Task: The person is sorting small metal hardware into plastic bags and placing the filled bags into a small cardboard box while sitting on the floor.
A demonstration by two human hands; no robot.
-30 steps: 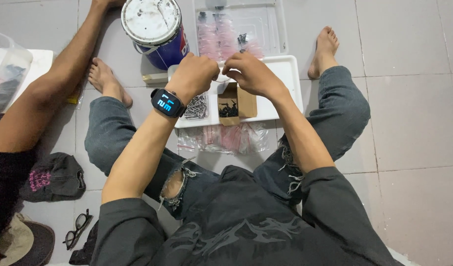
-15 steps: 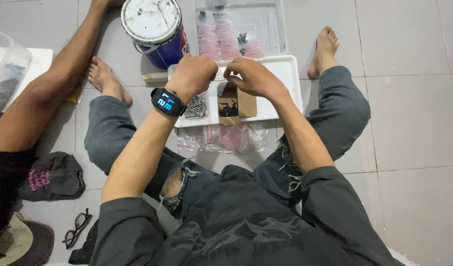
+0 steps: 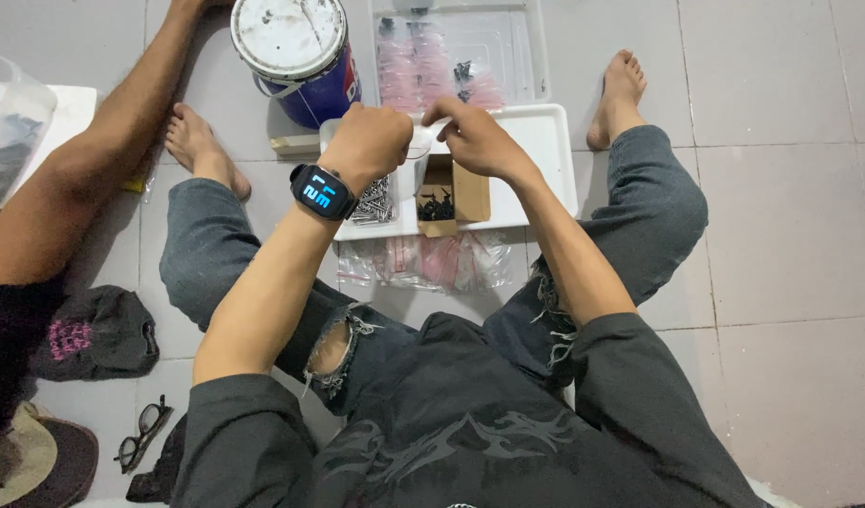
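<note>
Both hands are pinched on a small clear bag (image 3: 419,143): left hand (image 3: 374,141), right hand (image 3: 470,139), held above the white tray (image 3: 545,160). If it slips or tips, its contents could scatter past the cardboard box of dark screws (image 3: 439,202) just below

My left hand (image 3: 376,141) and my right hand (image 3: 475,139) pinch a small clear plastic bag (image 3: 420,143) between them, above the white tray (image 3: 550,150). On my left wrist sits a smartwatch (image 3: 321,191), its dark rectangular screen lit with pale blue marks. In the tray, below my hands, stands an open brown cardboard box (image 3: 451,198) holding dark screws. A clear lidded container (image 3: 470,52) beyond the tray holds pink-tinted packets. More clear and pink packets (image 3: 432,261) lie on the floor, just before the tray. A round blue tin (image 3: 296,56) with a white lid stands to the left.
</note>
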